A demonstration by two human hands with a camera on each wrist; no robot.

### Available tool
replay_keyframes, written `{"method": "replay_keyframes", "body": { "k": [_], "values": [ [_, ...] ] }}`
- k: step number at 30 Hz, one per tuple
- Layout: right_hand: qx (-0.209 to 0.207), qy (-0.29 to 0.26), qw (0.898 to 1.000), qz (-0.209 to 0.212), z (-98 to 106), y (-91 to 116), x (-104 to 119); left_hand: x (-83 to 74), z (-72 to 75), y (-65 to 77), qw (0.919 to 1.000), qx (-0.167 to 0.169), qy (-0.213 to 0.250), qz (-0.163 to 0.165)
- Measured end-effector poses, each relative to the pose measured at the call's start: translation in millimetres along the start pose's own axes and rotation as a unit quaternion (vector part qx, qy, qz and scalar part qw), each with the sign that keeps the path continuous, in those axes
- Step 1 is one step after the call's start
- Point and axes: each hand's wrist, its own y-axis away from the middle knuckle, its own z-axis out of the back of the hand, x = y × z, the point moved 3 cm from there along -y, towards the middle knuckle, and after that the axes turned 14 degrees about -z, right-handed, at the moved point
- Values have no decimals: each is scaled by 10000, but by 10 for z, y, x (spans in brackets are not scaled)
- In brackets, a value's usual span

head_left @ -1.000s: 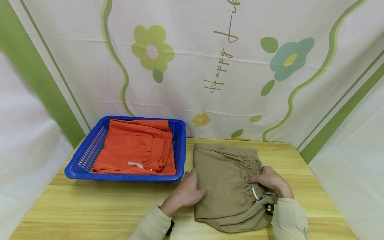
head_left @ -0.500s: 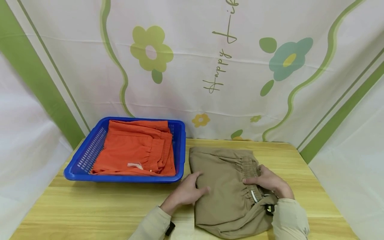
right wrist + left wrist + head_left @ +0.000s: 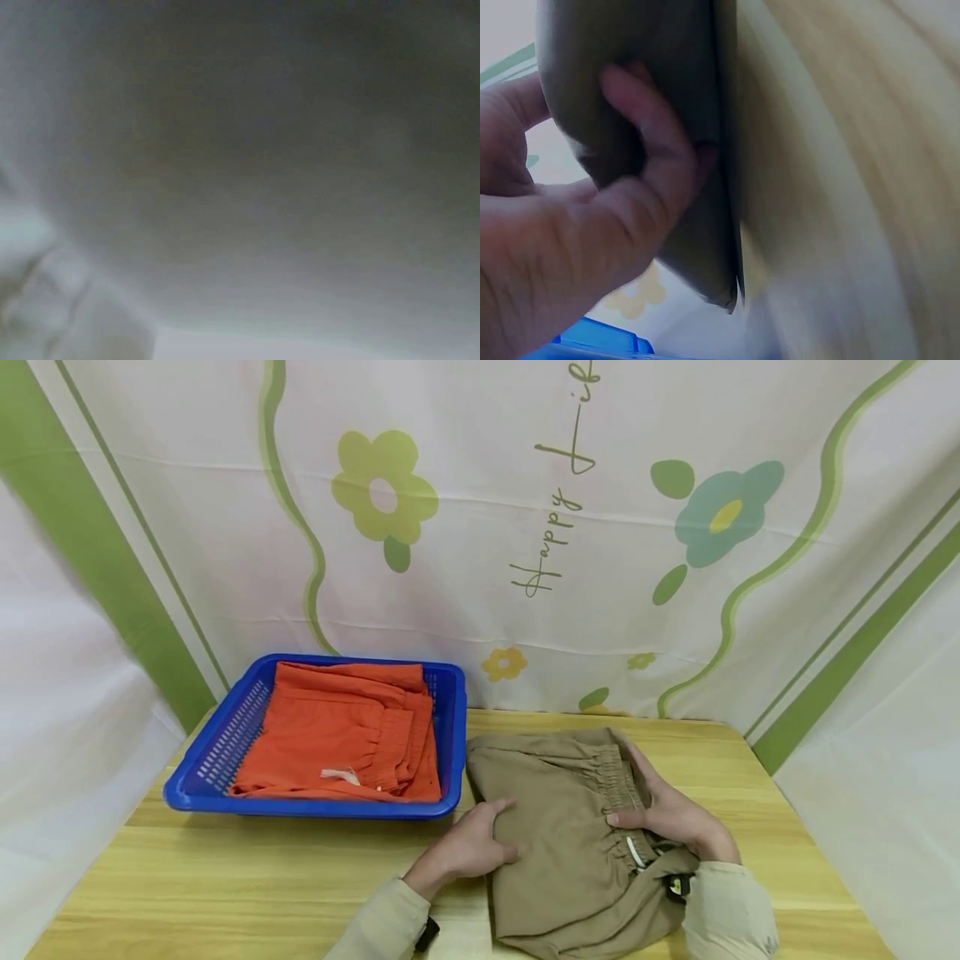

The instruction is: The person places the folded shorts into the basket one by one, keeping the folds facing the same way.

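Observation:
A pair of folded khaki pants (image 3: 555,835) lies on the table, its gathered elastic waistband and white drawstring toward the right. My left hand (image 3: 471,843) grips the pants' left folded edge. Close up in the left wrist view, the fingers and thumb of that left hand (image 3: 592,217) bend around the cloth, just off the wood. On the opposite side my right hand (image 3: 671,810) holds the waistband, thumb on top and the other fingers behind the fabric. Blurred cloth (image 3: 247,150) fills most of the right wrist view, so no fingers show there.
To the left of the pants stands a blue plastic basket (image 3: 315,807) with folded orange pants (image 3: 337,727) in it. Both sit on a wood-grain table (image 3: 225,877). A white curtain (image 3: 465,568) with printed flowers hangs along the table's back edge.
The khaki pants have shifted slightly left and toward me, and their far right corner has bent inward. My right hand's fingers have moved farther up behind the waistband. The basket stays put.

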Motion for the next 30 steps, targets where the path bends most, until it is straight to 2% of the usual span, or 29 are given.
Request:
{"method": "replay_keyframes", "body": {
  "k": [3,7,12,18,24,30],
  "values": [
    [22,235,9996,138,4,22,29,13,-13,-3,9998,-183,-23,-21],
    [84,666,9966,476,7,34,79,-6,-14,-6,9985,-460,-53,-279],
    [-146,1136,9923,477,36,75,146,-50,-9,10,9973,-463,-389,-421],
    [-477,1285,9896,440,94,165,236,-109,-9,19,9951,-341,-816,-434],
    [-770,1488,9837,650,138,252,317,-194,18,32,9912,-422,-984,-785],
    [-920,1350,9838,744,174,322,380,-291,58,46,9860,-496,-1169,-1077]
  ]
}}
